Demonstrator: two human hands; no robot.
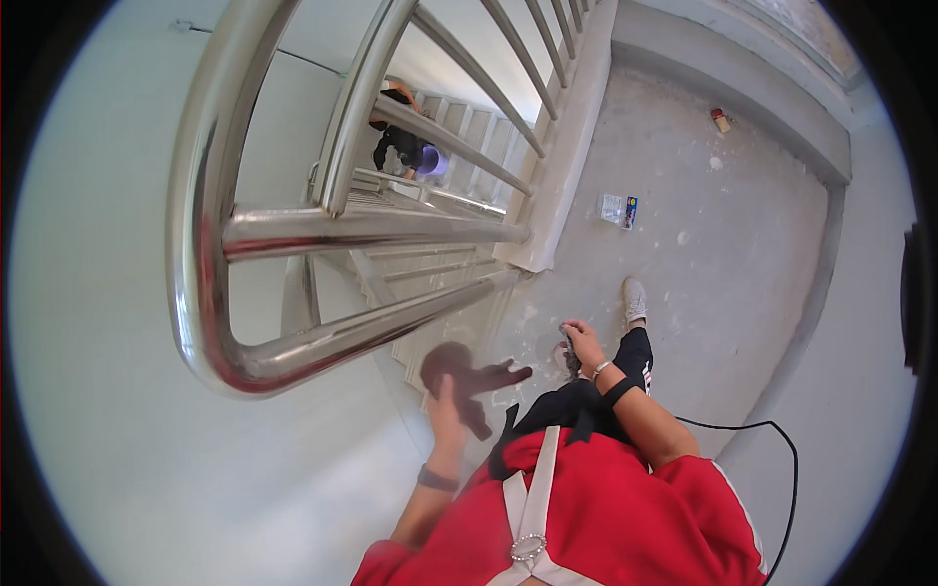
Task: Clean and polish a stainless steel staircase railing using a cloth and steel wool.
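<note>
Nearest is the wearer's own red top (625, 508), crossed by pale straps that meet at a round, jewelled buckle (529, 548). A thin black cable (793, 469) loops at the wearer's right, on the side away from the railing.

The shiny metal railing (371, 229) rises at the wearer's left, its rounded end turned toward them. Just beyond that end, on the wearer's side, the left hand (446, 420) has its fingers curled on a maroon thing (451, 366). Motion blurs this thing; it may be a glove or a rag, with several limp, finger-like ends pointing away from the railing.

To the right of the railing's end, the right hand (588, 344) is bent inward in a pinching grip on a small dark grey thing (570, 350). A bracelet and a black band circle that arm.

Past this hand, a white shoe (634, 301) stands on the bare grey floor (723, 254) to the railing's right. Farther along that floor, nearer the railing's base, lies a clear and blue packet (618, 210). A small red and cream packet (721, 120) lies beyond it.

Farthest off, seen through the railing's bars, a person in dark clothes (403, 142) bends beside a purple container (434, 160) on the lower stairs (479, 132).
</note>
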